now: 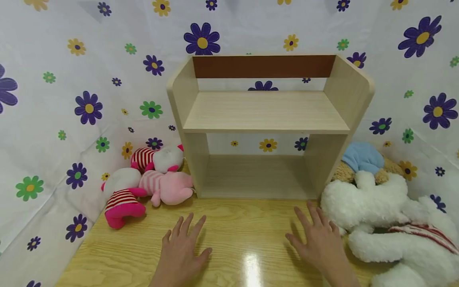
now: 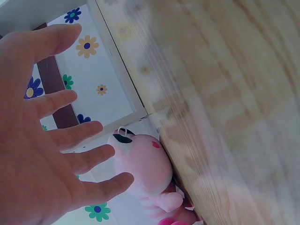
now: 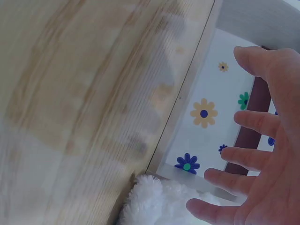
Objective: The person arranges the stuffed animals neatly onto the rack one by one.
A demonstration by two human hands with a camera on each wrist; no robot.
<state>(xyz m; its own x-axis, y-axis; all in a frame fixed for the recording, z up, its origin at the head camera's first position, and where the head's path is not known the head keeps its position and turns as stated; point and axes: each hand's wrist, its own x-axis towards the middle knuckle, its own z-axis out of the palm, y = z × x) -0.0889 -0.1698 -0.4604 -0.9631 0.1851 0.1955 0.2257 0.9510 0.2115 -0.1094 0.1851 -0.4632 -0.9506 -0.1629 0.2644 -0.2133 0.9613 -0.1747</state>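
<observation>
My left hand (image 1: pixel 181 251) is spread over the front of the wooden table with nothing in it; the nearest toy is a pink striped plush (image 1: pixel 173 187). My right hand (image 1: pixel 317 239), fingers also spread and holding nothing, hovers near the fluffy white plush toys (image 1: pixel 365 199) on the right. Between and behind the hands stands a pale wooden two-tier shelf (image 1: pixel 265 111), with nothing on either tier. In the left wrist view the pink plush (image 2: pixel 145 164) lies by the shelf's corner; white fur (image 3: pixel 154 201) shows below the fingers in the right wrist view.
Two white-and-magenta plush toys in red stripes, one in front (image 1: pixel 123 195) and one behind (image 1: pixel 157 158), lie left of the shelf. A brown plush in blue (image 1: pixel 363 157) lies behind the white ones. A flowered cloth (image 1: pixel 107 59) hangs around the table (image 1: pixel 229 227).
</observation>
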